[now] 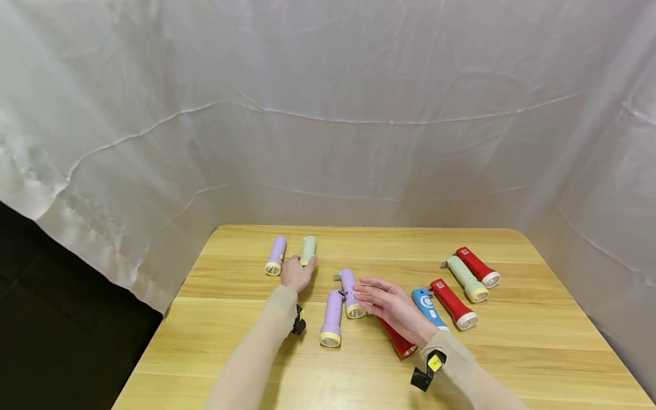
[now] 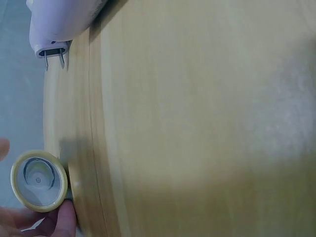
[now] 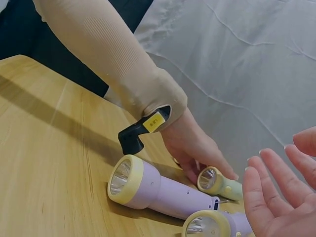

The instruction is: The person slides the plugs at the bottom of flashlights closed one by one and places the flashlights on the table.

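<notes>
My left hand (image 1: 298, 274) grips a pale green flashlight (image 1: 309, 249) near the table's far left; its yellow-rimmed lens (image 2: 38, 180) faces the left wrist camera, with fingertips right against the rim. A purple flashlight (image 1: 277, 254) lies just left of that hand. My right hand (image 1: 392, 307) is held over the table with fingers extended and nothing in them, partly covering a red flashlight (image 1: 397, 339) in the head view. Beside its fingertips lie two purple flashlights, one (image 1: 349, 290) behind the other (image 1: 332, 319), with metal plug prongs showing at the tail ends.
Right of the right hand lie a blue flashlight (image 1: 429, 307), a red one (image 1: 453, 303), a green one (image 1: 466, 279) and another red one (image 1: 478, 266). They rest on a wooden table (image 1: 553, 353) with pale cloth (image 1: 384, 159) hanging behind and at the sides.
</notes>
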Demonstrator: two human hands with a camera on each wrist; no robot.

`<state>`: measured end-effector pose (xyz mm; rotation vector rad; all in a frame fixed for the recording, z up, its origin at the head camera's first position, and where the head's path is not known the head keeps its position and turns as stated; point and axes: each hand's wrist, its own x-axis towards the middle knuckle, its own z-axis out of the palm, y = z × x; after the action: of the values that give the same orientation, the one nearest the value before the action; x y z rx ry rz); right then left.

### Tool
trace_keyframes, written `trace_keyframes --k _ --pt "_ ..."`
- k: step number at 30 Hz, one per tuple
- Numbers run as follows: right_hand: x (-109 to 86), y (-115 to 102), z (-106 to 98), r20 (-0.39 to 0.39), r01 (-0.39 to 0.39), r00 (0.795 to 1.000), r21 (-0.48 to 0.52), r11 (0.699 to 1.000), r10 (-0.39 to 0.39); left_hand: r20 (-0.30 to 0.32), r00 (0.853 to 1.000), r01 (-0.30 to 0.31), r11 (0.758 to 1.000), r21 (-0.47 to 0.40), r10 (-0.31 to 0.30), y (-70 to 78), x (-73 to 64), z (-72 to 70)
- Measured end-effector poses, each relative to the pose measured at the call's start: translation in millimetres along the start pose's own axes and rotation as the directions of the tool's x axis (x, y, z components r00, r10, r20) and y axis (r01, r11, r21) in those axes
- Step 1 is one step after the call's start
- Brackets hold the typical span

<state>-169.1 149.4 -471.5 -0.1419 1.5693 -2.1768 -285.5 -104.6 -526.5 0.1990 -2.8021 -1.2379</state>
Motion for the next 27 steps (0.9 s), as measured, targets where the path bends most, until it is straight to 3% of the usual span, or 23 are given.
trace_keyframes --k 7,22,27 --pt "-0.8 -0.1 -0.5 0.015 -0.001 1.0 0.008 1.0 0.001 0.019 0.999 0.049 0.998 -0.036 -0.049 1.4 -1.0 -2.5" --pt "-0.1 2.0 -1.1 0.02 -0.002 1.0 0.015 1.0 0.002 0.062 0.995 0.077 0.993 -0.084 -0.072 -1.4 -7.1 -4.4" --pt "-0.9 0.9 -1.0 0.022 -0.002 1.0 0.015 1.0 0.002 0.047 0.997 0.069 0.995 -0.066 -0.066 -1.3 -7.6 -4.1"
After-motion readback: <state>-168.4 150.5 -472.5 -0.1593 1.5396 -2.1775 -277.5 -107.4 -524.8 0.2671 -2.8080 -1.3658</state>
